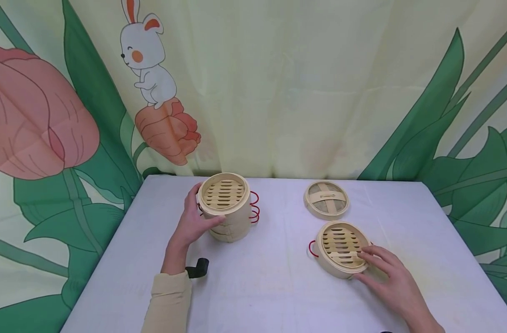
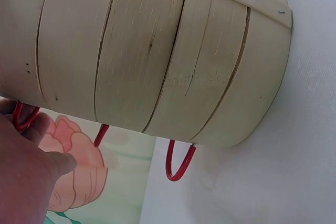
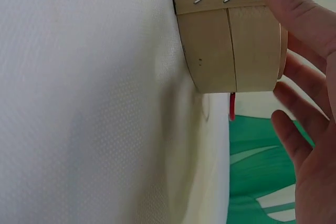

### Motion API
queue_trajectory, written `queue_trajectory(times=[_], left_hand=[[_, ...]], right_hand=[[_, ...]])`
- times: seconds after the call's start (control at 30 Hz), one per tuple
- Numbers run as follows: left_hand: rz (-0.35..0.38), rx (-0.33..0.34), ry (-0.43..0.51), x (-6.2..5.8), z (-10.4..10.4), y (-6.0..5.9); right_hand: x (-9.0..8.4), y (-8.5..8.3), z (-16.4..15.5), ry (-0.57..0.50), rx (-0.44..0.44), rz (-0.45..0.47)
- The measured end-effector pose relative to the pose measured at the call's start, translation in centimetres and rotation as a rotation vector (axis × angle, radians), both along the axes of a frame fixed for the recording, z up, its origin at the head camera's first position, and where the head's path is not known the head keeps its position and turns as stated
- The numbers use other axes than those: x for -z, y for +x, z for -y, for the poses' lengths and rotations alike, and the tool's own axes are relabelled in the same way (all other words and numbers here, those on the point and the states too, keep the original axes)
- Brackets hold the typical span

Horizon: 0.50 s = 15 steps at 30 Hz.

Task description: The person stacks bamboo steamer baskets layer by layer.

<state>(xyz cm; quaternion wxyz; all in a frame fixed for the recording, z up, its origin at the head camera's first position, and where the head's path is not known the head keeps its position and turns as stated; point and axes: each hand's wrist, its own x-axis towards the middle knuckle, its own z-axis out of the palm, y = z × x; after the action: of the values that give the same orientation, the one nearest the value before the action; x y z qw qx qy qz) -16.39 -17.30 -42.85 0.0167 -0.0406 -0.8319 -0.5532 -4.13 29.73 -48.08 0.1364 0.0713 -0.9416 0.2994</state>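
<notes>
Our left hand (image 1: 194,221) wraps around the side of the tall stack of steamer baskets (image 1: 227,208), thumb in front and fingers curled round the back, so it holds the stack firmly. Red wire handles (image 1: 254,207) stick out on the side away from our fingers. In the left wrist view the bamboo wall fills the picture, and one red loop (image 2: 178,161) hangs just past our thumb.

Our right hand (image 1: 387,276) lies on the single steamer basket (image 1: 342,247). The fingers (image 1: 372,255) are nearly straight and rest on its slatted top and near rim — they touch it but do not squeeze it. In the right wrist view a fingertip (image 3: 286,1) sits on the rim band, and the other fingers hang loose beside the wall.

The lid (image 1: 326,199) lies alone, beyond our right fingers, on the white table (image 1: 278,286).

To do this well, we think we should keep the tall stack still with the left hand so it does not tip. We should curl the right fingers over the rim, away from the thin slats — and get a snug hold before lifting.
</notes>
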Motion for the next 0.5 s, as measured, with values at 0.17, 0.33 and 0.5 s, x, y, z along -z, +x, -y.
queue_trajectory(times=[0.17, 0.33, 0.5], left_hand=[[0.008, -0.004, -0.01, -0.11, -0.04, 0.02], [0.011, -0.004, -0.007, -0.08, -0.05, -0.02], [0.019, -0.004, -0.002, -0.06, -0.05, 0.03]], right_hand=[[-0.05, -0.01, -0.07, -0.004, -0.024, -0.018], [-0.01, -0.06, -0.2, -0.002, -0.039, -0.029], [0.3, -0.17, -0.25, -0.026, -0.072, -0.085]])
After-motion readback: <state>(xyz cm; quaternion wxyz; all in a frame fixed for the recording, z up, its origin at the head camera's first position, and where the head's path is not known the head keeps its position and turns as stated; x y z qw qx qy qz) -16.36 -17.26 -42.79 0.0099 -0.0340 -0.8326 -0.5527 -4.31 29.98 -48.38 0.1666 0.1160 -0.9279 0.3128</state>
